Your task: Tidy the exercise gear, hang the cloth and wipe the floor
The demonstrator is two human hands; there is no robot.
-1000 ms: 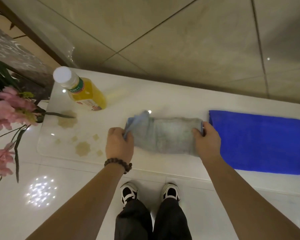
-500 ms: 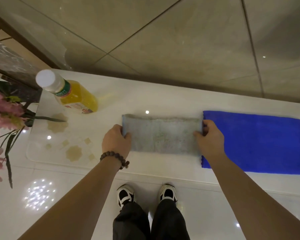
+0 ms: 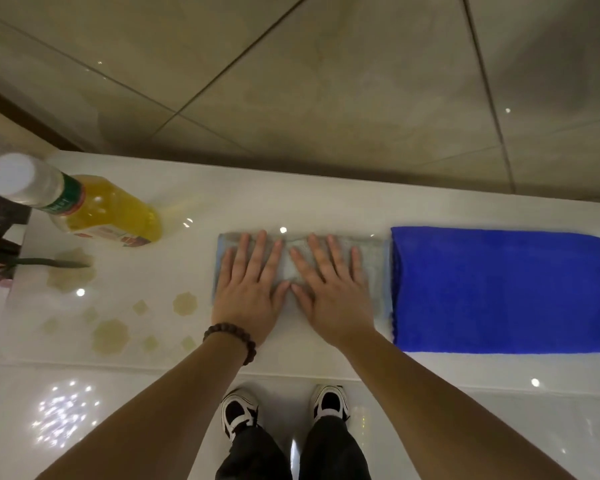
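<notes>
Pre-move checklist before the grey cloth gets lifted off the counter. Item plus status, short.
1. Both hands on grey cloth: ok. Left hand and right hand press it flat, fingers straight.
2. Grip on the cloth: not ok. Neither hand pinches an edge.
3. Cloth folded flat: ok, it lies as a narrow strip on the counter.
4. Clear of blue cloth: not ok. The two meet edge to edge at the right end; overlap cannot tell.
5. Bottle out of the way: ok, it stands well to the left, cap on.
6. Cloth wet or dry: cannot tell.
</notes>
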